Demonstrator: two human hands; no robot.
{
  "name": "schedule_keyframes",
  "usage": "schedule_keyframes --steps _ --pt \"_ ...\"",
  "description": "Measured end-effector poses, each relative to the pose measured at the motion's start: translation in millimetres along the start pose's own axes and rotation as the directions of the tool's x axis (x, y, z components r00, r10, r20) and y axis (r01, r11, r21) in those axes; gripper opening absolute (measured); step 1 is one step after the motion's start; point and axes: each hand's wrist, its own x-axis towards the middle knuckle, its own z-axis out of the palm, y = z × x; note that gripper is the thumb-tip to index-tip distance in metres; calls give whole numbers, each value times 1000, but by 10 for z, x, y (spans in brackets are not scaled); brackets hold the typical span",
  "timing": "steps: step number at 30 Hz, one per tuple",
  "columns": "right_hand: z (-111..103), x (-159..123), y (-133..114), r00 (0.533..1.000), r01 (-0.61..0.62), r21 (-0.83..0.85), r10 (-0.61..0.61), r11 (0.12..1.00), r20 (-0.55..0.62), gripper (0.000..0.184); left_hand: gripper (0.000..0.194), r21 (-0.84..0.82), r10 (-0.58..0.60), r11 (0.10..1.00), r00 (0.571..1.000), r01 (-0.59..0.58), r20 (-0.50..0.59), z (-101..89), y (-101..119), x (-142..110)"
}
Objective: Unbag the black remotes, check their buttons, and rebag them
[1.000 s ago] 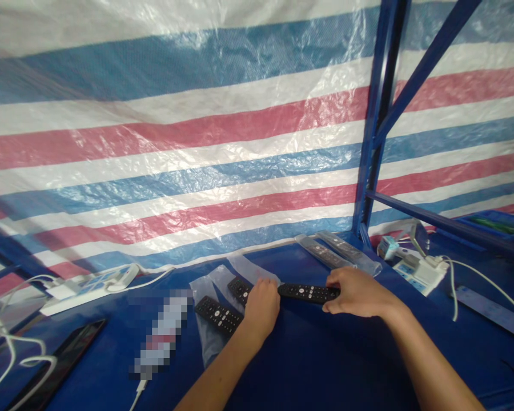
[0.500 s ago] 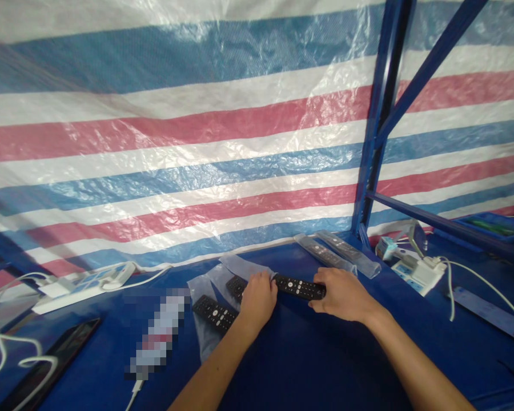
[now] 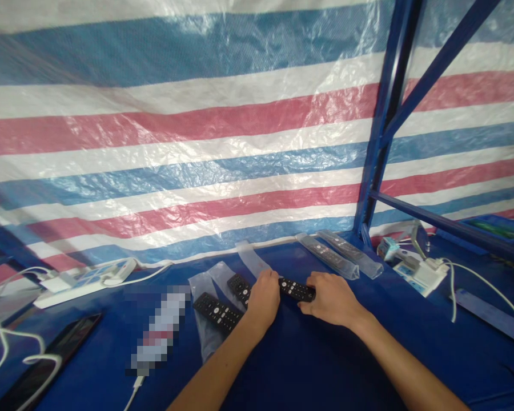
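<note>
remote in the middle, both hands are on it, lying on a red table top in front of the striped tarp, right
Not quite: the table top is blue, not red. The head view shows the left hand and the right hand on the black remote, which lies in front of the striped tarp.

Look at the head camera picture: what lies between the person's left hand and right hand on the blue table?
A black remote control spans the gap between the left hand and the right hand, as the head view shows.
</note>
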Motion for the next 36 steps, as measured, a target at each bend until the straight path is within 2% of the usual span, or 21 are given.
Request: schedule_keyframes --steps 5,7,11,14,17,21,25,28,31,34,36 --pt "58 8 -66 998 -46 10 46 999 -31 26 30 32 -99 995 995 98 27 -53 -4 -49" --pt "112 23 -108 997 -58 8 58 998 -40 26 31 11 -66 998 997 66 48 -73 26 -73" --pt "223 79 -169 998 -57 -1 57 998 -32 27 31 -71 75 995 995 -70 66 -49 161 -119" --pt "224 111 -87 1000 4 40 -3 999 -15 28 30 -121 87 989 996 -83 35 -8 214 -126" --pt "162 125 100 993 105 190 -113 976 31 33 28 -167 62 984 998 -67 -33 13 163 -102" --pt "128 149 275 975 171 373 -211 912 67 23 26 -276 64 957 994 -87 -93 -4 70 -88" --pt "195 192 197 985 156 345 -173 926 19 18 25 -342 80 933 990 -115 -114 -15 146 -161" --pt "258 222 66 998 63 212 -58 975 -30 12 24 -380 130 908 981 -175 -142 5 306 -237" --pt "282 233 25 999 -9 138 16 990 -46 18 27 -376 132 910 982 -173 -132 22 443 -294" --pt "222 223 144 1000 24 191 -23 981 -12 14 32 -380 132 912 988 -151 -76 11 470 -369" --pt "142 210 260 997 70 279 -73 958 0 16 31 -403 186 896 982 -188 -45 -15 424 -459"
